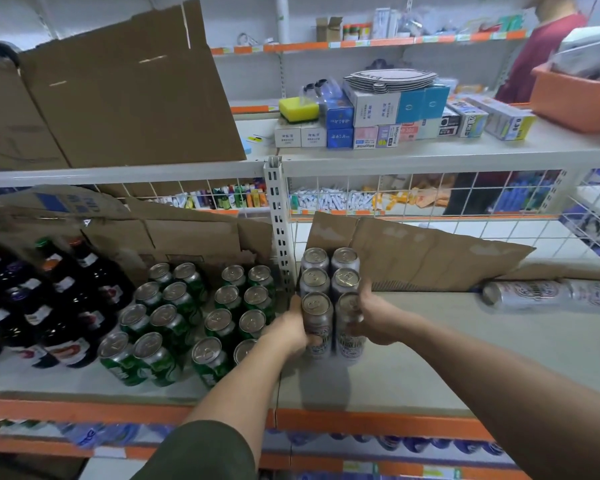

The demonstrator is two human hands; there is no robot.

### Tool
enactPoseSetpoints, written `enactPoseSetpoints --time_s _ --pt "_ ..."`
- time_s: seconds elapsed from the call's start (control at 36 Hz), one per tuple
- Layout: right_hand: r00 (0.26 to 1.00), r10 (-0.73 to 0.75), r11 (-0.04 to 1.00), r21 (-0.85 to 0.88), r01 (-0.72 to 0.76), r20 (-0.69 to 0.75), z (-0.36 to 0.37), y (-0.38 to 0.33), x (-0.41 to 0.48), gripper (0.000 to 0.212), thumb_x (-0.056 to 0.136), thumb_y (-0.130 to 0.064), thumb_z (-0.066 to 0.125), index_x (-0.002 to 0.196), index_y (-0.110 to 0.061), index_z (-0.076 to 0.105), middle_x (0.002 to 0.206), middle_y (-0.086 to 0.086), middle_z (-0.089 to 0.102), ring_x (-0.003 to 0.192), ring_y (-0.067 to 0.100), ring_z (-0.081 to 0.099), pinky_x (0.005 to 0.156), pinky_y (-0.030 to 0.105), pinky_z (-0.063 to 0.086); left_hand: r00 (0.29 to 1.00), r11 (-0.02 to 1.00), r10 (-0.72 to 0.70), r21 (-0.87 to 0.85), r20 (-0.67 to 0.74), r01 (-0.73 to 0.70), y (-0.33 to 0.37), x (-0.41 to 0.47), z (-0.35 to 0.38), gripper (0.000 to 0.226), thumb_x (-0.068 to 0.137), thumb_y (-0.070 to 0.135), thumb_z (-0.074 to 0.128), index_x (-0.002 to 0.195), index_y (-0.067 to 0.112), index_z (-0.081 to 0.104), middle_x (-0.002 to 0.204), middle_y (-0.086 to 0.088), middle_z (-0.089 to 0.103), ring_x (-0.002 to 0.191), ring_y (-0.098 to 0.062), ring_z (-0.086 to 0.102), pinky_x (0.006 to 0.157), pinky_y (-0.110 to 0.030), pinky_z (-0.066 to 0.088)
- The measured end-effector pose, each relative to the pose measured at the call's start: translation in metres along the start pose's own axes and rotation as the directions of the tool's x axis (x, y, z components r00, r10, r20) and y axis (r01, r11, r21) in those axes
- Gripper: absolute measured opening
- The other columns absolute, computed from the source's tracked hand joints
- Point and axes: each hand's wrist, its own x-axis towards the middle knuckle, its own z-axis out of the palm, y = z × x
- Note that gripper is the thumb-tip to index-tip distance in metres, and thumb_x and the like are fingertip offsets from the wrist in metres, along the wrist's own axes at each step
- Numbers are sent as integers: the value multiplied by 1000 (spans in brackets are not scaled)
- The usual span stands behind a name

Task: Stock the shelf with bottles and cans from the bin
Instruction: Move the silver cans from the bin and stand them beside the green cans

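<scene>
Left hand (286, 332) and right hand (378, 322) clasp the front silver cans (316, 322) near the shelf (430, 362) edge; a hard shove could topple them.

A flattened cardboard box (118, 88) is leaning at upper left, and a yellow sponge (298, 108) is sitting just beside a stack of small cartons (381, 112). An orange tub (572, 102) is resting at far right, near a person in a red top (541, 57) who is standing beyond it. Lower down, a cardboard sheet (423, 254) is leaning against a wire grid (499, 216).
</scene>
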Motion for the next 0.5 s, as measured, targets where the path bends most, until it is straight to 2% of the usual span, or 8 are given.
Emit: enactPoseSetpoints --time_s 0.11,0.17,0.25,0.31,0.36,0.42,0.44,0.5 --pt "1000 -13 1000 18 13 -10 1 -1 -3 82 83 -12 74 143 0 19 122 21 58 106 35 61 91 45 51 1000 1000 -3 -14 -3 3 0 0 0 77 84 34 79 140 20 29 133 -12 59 117 -36 60 99 -47 50" --pt "1000 -6 1000 24 6 -9 1 0 -4 82 84 -13 74 143 0 19 122 21 58 107 34 61 89 40 50 1000 1000 -8 -25 16 8 1 1 -1 80 82 34 81 141 20 28 134 -12 58 118 -35 60 101 -48 49" --pt "999 31 999 -21 -31 29 -2 -3 -6 89 86 -16 73 143 4 7 115 24 61 104 35 61 82 35 43 998 1000 -21 -22 52 22 3 1 -5 85 81 31 82 143 16 25 135 -13 56 121 -34 58 103 -45 48" --pt "998 53 997 -50 -51 47 -1 -4 -7 98 86 -20 75 143 6 0 115 23 60 106 36 60 83 36 43 995 999 -42 -1 92 43 6 -2 -8 101 79 26 85 150 11 15 140 -15 51 126 -34 55 104 -41 47" --pt "995 81 994 -79 -77 50 -6 -5 -9 101 82 -25 79 141 5 2 119 19 58 113 34 58 85 35 42 991 998 -56 27 118 53 10 -8 -13 127 74 22 88 159 9 -6 157 -22 29 140 -38 41 111 -42 43" --pt "994 100 990 -107 -94 53 -17 -9 -12 101 77 -29 84 137 4 10 121 17 57 114 33 58 81 33 40 992 997 -55 60 116 49 14 -18 -22 134 76 18 85 158 12 -20 167 -24 1 152 -42 18 119 -48 33" --pt "993 103 989 -113 -97 50 -25 -11 -15 102 75 -32 85 137 3 11 125 18 57 115 32 57 82 33 42 994 996 -45 78 103 37 16 -21 -29 130 78 17 81 159 13 -20 168 -22 -4 154 -41 9 122 -49 27" --pt "992 118 986 -123 -112 37 -43 -15 -20 114 72 -37 87 143 3 8 133 18 54 120 31 54 94 35 45 998 998 4 68 60 -8 22 -27 -46 116 81 18 76 161 13 -8 167 -19 2 155 -39 5 124 -49 22"
